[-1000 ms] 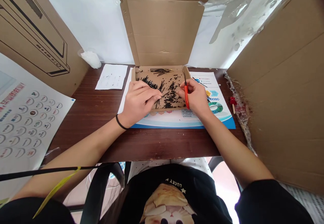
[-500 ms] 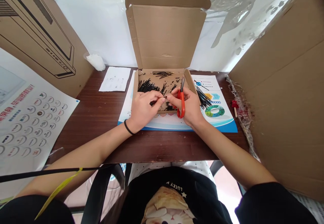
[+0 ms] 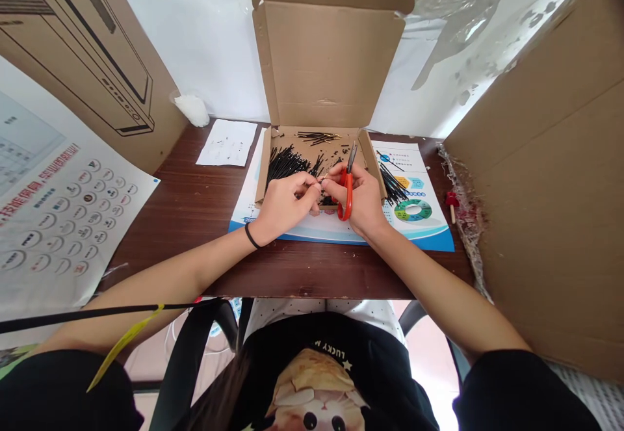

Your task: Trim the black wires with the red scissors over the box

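Observation:
My left hand (image 3: 285, 205) is closed in a pinch at the front of an open cardboard box (image 3: 329, 67), its fingertips meeting those of my right hand (image 3: 368, 202). What little piece lies between the fingertips is too small to make out. Scissors with red handles (image 3: 349, 190) hang on my right hand, blades pointing up and away, while its thumb and forefinger also pinch. Inside the box, a pile of thin black sticks (image 3: 286, 161) lies at the left. Several more black sticks with gold-coloured ends (image 3: 319, 137) lie at the back, among small black scraps.
Another bunch of black sticks (image 3: 394, 185) rests on a printed sheet (image 3: 429, 239) right of the box. A white paper (image 3: 227, 143) with dark bits lies left. A small red item with a wooden handle (image 3: 452, 207) sits near the cardboard wall (image 3: 550, 177) at right.
My left fingers have curled in more around the pinch, and both hands stay together. The scissors remain in my right hand. The whole view has shifted slightly.

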